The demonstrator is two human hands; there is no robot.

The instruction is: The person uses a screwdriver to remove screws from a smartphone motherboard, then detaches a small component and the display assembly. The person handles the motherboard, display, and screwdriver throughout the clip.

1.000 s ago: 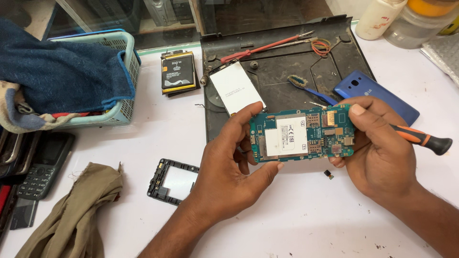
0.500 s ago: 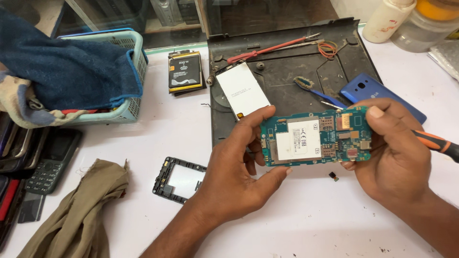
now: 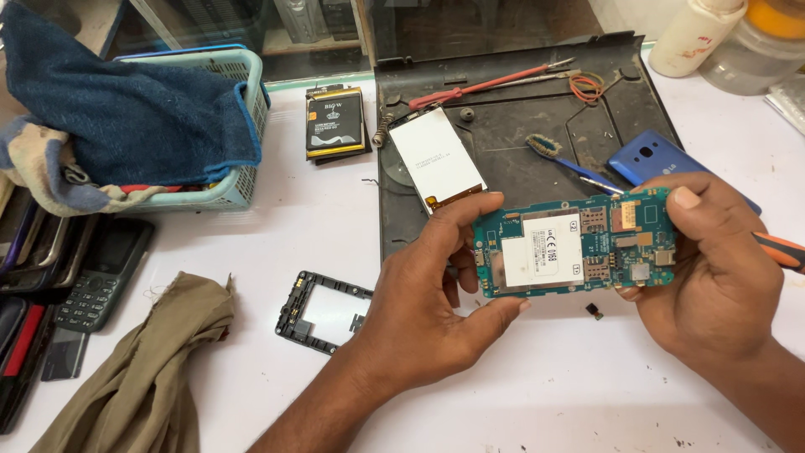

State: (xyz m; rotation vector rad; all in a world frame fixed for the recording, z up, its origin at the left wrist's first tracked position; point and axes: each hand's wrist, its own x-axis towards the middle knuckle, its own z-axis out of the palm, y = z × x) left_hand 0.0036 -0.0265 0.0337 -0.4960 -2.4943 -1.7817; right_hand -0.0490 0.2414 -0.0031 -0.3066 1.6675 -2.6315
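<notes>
Left hand point(image 3: 419, 310): pinches green rectangular phone circuit board point(image 3: 574, 243) by its edges, face up for viewing.
Right hand point(image 3: 713, 277): clamps the opposite end, orange-handled screwdriver point(image 3: 780, 250) tucked beneath.

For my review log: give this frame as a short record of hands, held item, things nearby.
left hand: grips the circuit board at its left end, thumb below, fingers above
right hand: grips the board's right end; also holds an orange-handled tool
board: green, held level above the white table
behind: black tray with screen, brush, red tool
blue cover: beside the right hand
left side: basket with blue cloth, battery, frame, olive rag, keypad phone
</notes>
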